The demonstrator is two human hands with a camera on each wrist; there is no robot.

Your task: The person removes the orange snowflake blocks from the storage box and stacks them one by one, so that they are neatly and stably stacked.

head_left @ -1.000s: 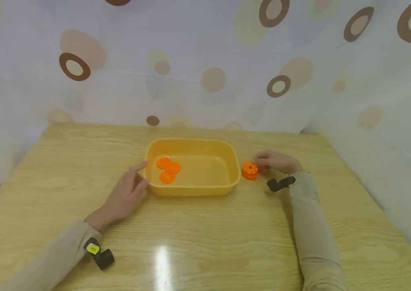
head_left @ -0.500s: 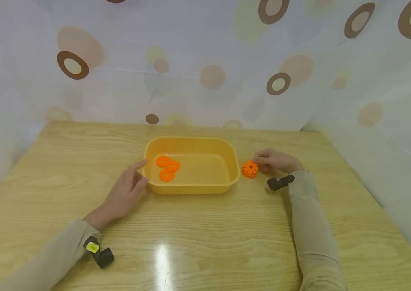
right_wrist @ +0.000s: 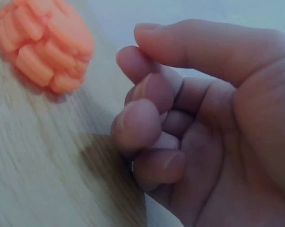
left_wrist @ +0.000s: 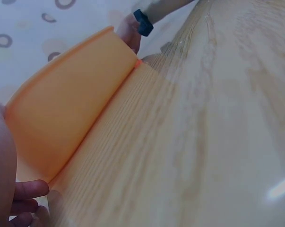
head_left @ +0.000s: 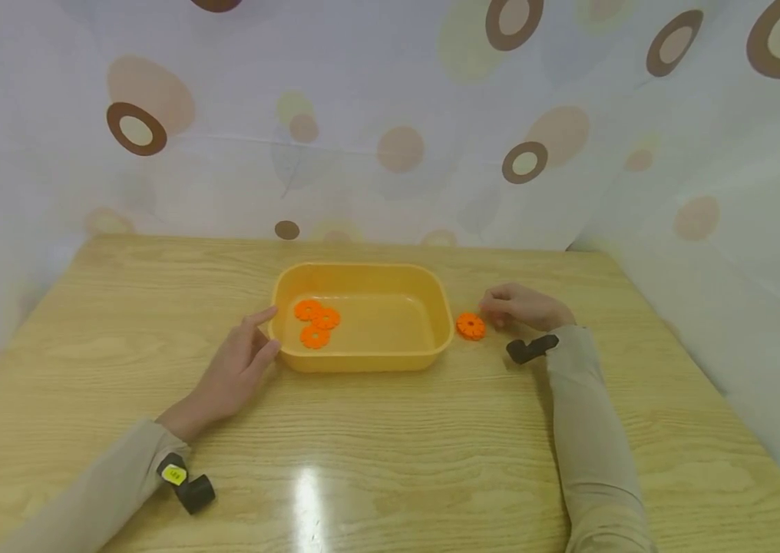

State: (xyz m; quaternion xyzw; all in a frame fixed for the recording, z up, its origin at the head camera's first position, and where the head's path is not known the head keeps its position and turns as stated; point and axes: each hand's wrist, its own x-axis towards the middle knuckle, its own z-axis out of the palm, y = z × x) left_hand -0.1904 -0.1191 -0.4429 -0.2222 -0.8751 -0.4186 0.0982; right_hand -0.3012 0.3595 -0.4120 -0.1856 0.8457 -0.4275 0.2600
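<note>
My left hand [head_left: 234, 369] touches the left end of a yellow plastic basin [head_left: 362, 362], index finger and thumb at its rim. In the left wrist view, several fingertips [left_wrist: 31, 190] lie low by the basin's wall. Three orange notched interlocking discs [head_left: 315, 336] lie flat inside, toward the left end. Just right of the basin, a small stack of the same orange discs [head_left: 470, 326] sits on the table. My right hand [head_left: 521, 306] is beside that stack, apart from it. The right wrist view shows its fingers loosely curled, with nothing between thumb and fingertips.
The wooden table [head_left: 390, 461] reaches back to a pale curtain [head_left: 348, 192] with brown circles. Another curtain face borders the right side. A black camera sits on each wrist.
My right fingers have come off the orange disc stack, leaving a small gap. The stack's top disc has shifted slightly left and down. My left hand stays at the basin.
</note>
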